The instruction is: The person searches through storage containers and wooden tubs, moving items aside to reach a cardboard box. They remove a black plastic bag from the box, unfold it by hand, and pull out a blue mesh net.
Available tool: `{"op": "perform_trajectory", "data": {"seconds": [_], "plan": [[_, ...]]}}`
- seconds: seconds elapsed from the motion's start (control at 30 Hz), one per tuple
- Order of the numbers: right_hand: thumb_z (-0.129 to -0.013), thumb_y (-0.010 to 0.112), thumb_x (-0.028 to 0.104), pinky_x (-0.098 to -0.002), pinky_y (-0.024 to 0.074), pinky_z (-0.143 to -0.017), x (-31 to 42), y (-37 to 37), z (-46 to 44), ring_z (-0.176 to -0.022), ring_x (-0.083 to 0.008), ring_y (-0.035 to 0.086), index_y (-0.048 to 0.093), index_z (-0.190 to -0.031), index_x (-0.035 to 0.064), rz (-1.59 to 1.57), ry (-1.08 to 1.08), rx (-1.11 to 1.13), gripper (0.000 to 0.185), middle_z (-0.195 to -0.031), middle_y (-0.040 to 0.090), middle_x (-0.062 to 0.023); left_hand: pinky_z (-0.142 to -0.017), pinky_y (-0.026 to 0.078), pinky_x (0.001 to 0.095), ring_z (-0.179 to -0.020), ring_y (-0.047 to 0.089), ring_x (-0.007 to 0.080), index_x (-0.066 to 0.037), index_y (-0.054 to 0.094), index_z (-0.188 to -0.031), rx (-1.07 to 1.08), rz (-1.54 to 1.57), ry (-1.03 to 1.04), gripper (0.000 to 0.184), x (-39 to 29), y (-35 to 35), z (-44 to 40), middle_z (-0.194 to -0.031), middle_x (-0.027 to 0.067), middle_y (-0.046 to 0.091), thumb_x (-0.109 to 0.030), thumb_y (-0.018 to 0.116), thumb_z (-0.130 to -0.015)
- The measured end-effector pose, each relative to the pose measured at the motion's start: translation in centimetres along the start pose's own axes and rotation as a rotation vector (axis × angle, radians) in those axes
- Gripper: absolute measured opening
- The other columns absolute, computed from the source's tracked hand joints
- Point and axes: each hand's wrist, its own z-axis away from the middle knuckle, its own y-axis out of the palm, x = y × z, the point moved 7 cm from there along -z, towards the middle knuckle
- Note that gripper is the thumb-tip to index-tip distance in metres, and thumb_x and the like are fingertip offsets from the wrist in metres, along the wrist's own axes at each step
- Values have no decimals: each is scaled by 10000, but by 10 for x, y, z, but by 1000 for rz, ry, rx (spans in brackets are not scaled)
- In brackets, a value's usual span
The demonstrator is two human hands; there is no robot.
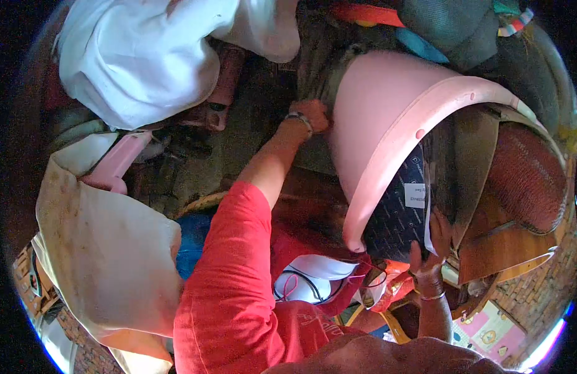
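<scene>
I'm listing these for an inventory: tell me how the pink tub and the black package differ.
Look: the pink tub is plain, while the black package carries pale print and a white label. Shape: the tub is rounded with a thick rim; the package looks flat-faced. Size: the tub shows larger than the partly hidden package.

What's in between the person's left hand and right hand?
In the head view, the pink tub and, inside its opening, the black package lie between the left hand and the right hand.
</scene>
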Motion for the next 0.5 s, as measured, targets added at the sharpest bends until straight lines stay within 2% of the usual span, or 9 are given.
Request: {"op": "perform_trajectory", "data": {"seconds": [0.07,0.1,0.17,0.27,0.4,0.47,0.5], "plan": [[-810,548,281,-489,361,-952,2,-1,0,-1088,-414,470,470,-1206,-74,-11,15,5,538,-1225,483,-246,-988,356,524,-1139,523,314,-203,606,-1156,169,-38,-174,399,28,25,-1,-1221,106,564,-247,535,-766],[-808,551,271,-490,356,-958,3,-2,-2,-1090,-416,467,462,-1210,-77,-1,17,17,539,-1227,480,-246,-988,356,524,-1139,523,314,-203,606,-1156,173,-40,-170,399,33,31,2,-1221,106,564,-247,535,-766],[-806,554,262,-491,350,-964,3,-3,-4,-1093,-418,464,453,-1214,-80,11,30,23,541,-1230,477,-247,-1031,272,567,-1198,469,320,-195,558,-1218,58,77,-192,444,41,29,11,-1268,120,525,-240,536,-777],[-805,558,242,-493,348,-966,6,-4,-4,-1101,-419,458,446,-1217,-85,0,-15,10,538,-1239,468,-248,-1044,235,588,-1251,407,319,-188,530,-1243,1,59,-260,462,45,30,31,-1326,133,465,-210,538,-782],[-794,568,223,-493,344,-972,5,-4,-1,-1115,-416,455,439,-1224,-84,-35,2,4,543,-1252,459,-250,-1033,287,550,-1237,409,346,-157,510,-1256,36,141,-264,459,67,44,35,-1324,145,456,-199,525,-799],[-796,562,213,-495,342,-974,5,-4,-2,-1120,-415,450,441,-1220,-82,-10,-3,-2,531,-1255,456,-251,-999,360,487,-1218,404,381,-108,495,-1253,-292,504,-373,447,81,8,54,-1319,166,440,-206,515,-817],[-795,560,203,-495,340,-976,5,-4,-2,-1128,-413,444,439,-1222,-82,-17,-8,1,527,-1259,451,-247,-999,360,487,-1218,404,381,-108,495,-1253,-293,504,-374,447,89,15,51,-1319,166,440,-206,515,-817]]}}
